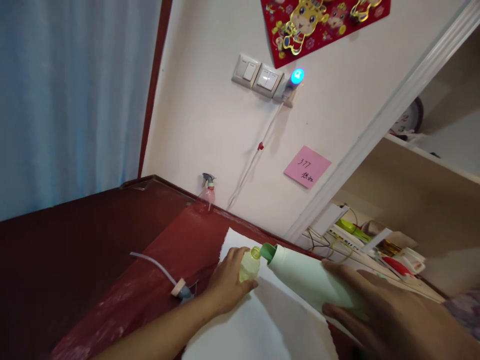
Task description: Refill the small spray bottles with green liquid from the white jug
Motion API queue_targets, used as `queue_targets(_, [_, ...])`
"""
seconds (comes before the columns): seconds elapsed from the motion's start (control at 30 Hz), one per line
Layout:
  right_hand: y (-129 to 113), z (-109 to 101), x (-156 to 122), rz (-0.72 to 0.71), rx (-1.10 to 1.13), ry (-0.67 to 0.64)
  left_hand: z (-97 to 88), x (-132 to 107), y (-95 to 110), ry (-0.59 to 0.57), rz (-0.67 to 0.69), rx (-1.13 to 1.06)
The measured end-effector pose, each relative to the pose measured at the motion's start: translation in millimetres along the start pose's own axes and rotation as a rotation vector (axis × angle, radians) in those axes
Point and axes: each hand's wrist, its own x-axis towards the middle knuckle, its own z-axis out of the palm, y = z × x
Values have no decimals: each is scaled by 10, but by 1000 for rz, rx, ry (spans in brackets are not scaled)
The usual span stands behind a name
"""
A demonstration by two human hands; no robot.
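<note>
- Right now my right hand (pixel 397 305) is clamped around a large pale green bottle (pixel 307 280), tipped so its mouth points left; I cannot see what it holds.
- A green piece (pixel 267 251) juts from that mouth, just beside the neck of a small yellowish bottle (pixel 249 267); whether they touch, I cannot tell.
- My left hand (pixel 231 280) grips that small bottle between thumb and fingers, its contents unclear.
- Beneath both lies a white sheet (pixel 258 320) with a scalloped edge.
- Left of my left wrist, a spray head (pixel 182 289) with a tube rests on red plastic (pixel 150 275); the dark table (pixel 56 265) stretches beyond toward the curtain (pixel 75 100).
- Farther off, a pink spray bottle (pixel 206 197) stands near the table's back edge, by the wall (pixel 210 110).
</note>
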Motion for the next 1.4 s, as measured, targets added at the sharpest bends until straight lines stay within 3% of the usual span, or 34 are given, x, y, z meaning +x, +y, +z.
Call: queue_targets(1.4, [-1, 11, -14, 17, 5, -4, 6, 19, -11, 4, 16, -6])
